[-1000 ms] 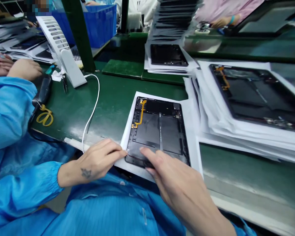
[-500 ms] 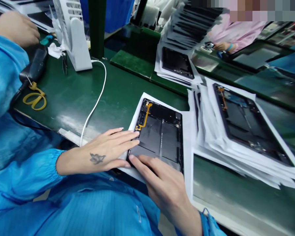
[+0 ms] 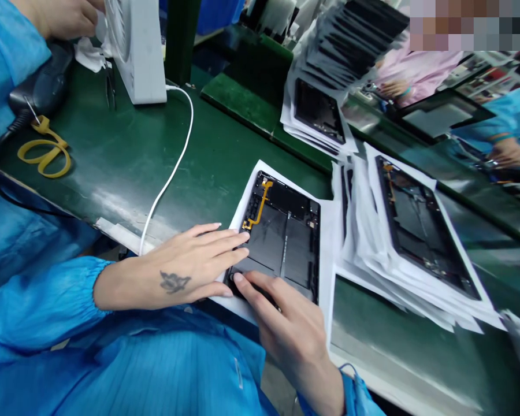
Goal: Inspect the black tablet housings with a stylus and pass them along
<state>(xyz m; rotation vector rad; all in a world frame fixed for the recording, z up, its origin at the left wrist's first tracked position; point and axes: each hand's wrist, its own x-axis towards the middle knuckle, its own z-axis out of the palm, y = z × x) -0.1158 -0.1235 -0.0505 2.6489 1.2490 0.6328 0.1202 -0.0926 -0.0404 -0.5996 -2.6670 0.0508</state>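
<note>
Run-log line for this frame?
opened tablet: on white sheet | left hand: flat over left edge | right hand: at near-left corner

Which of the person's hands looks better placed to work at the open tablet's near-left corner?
Probably the right hand: its fingertips are at that corner, while the left hand spreads palm-down over the open tablet's left edge, fingers extended.

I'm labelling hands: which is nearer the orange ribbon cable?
Left. The left hand reaches just below the orange ribbon cable; the right hand is farther down the tablet.
</note>
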